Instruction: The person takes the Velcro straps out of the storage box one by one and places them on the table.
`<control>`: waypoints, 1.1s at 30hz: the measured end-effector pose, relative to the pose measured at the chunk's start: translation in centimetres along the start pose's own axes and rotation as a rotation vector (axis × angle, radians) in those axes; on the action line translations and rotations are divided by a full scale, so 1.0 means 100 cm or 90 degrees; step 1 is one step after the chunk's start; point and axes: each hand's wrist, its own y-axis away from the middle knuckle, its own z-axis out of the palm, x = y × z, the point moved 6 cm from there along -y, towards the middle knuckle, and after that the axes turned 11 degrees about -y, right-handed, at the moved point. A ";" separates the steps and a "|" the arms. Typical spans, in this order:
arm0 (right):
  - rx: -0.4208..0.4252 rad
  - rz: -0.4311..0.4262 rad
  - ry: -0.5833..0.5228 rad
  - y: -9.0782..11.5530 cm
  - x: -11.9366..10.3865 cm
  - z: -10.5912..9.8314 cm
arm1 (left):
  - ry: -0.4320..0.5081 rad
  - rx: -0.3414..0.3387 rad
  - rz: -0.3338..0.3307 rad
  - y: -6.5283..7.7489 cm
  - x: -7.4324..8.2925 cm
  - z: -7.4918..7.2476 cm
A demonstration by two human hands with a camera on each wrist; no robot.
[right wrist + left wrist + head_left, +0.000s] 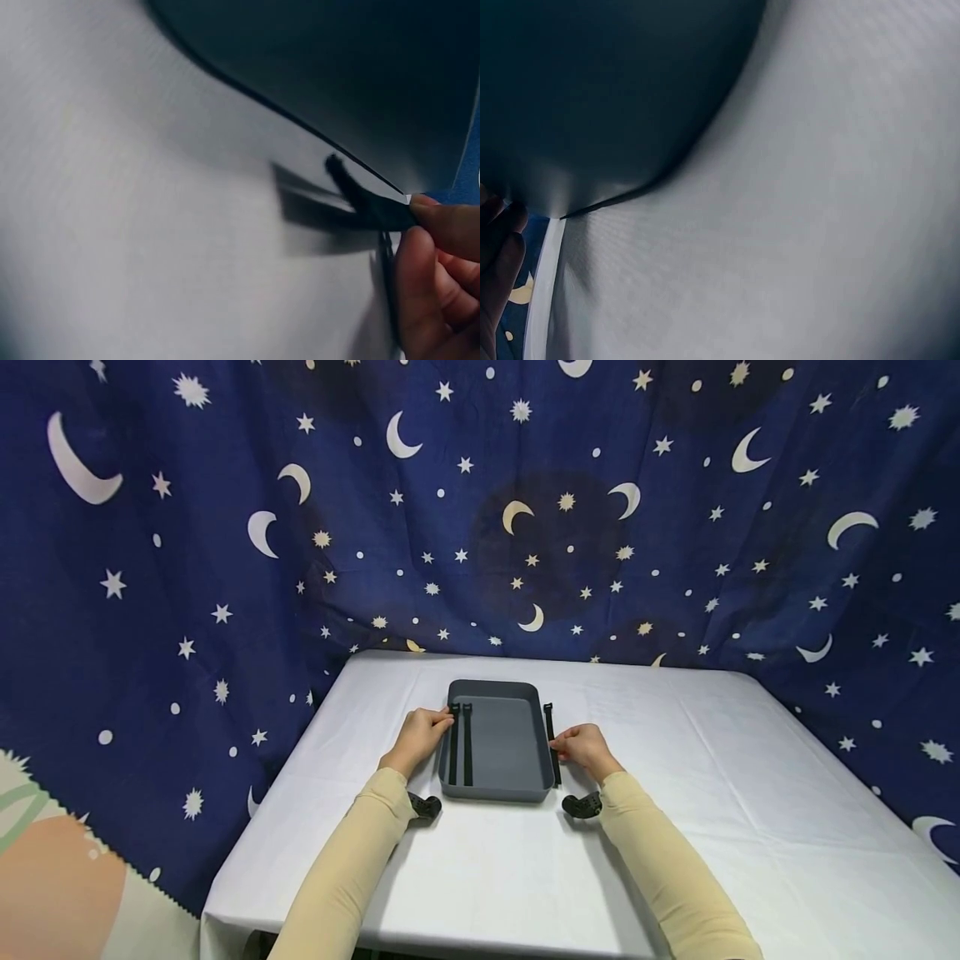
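Note:
A grey rectangular tray lies on the white-covered table. Inside it, along the left side, two black cable straps run lengthwise, side by side. My left hand pinches the tray's left rim with thumb and fingers, close to the top end of the outer strap. Beside the tray's right wall, my right hand pinches a third black strap between thumb and forefinger, around its middle. In the right wrist view that strap looks bent, one end raised near the tray's wall.
White cloth covers the table around the tray. A dark blue curtain with moons and stars hangs behind and at both sides. Black wrist-worn devices project inward below each hand, near the tray's front corners.

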 end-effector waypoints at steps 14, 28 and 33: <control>0.032 -0.004 0.030 0.000 0.000 0.001 | 0.011 0.016 0.015 0.002 0.003 -0.001; 0.044 -0.007 0.068 0.000 -0.001 0.000 | 0.009 0.024 0.014 0.003 0.004 -0.001; 0.051 -0.012 0.078 0.001 -0.002 0.001 | 0.005 0.028 0.019 0.004 0.005 -0.002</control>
